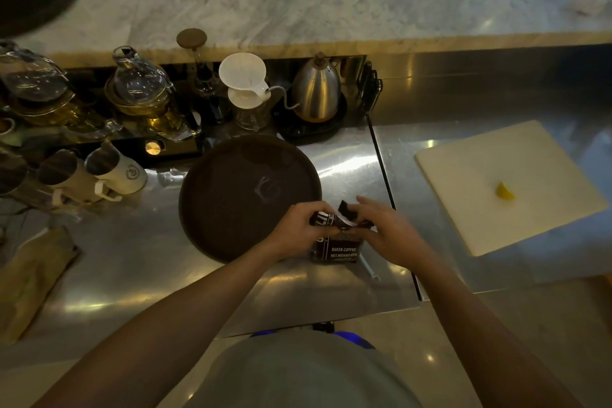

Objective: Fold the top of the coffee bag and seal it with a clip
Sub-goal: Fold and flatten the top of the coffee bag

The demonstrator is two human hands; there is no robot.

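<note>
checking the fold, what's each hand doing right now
Left hand: closed on the folded top of the coffee bag.
Right hand: closed on the bag's top, right side.

Steel counter (347,169): round tray (231,209), coffee bag (337,248), cutting board (496,189), mugs (112,172).

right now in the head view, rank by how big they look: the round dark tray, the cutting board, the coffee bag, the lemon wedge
1 and 2. cutting board and round dark tray: they look about alike, so I won't rank them.
3. coffee bag, partly hidden by both hands.
4. lemon wedge, clearly the smallest.
</note>
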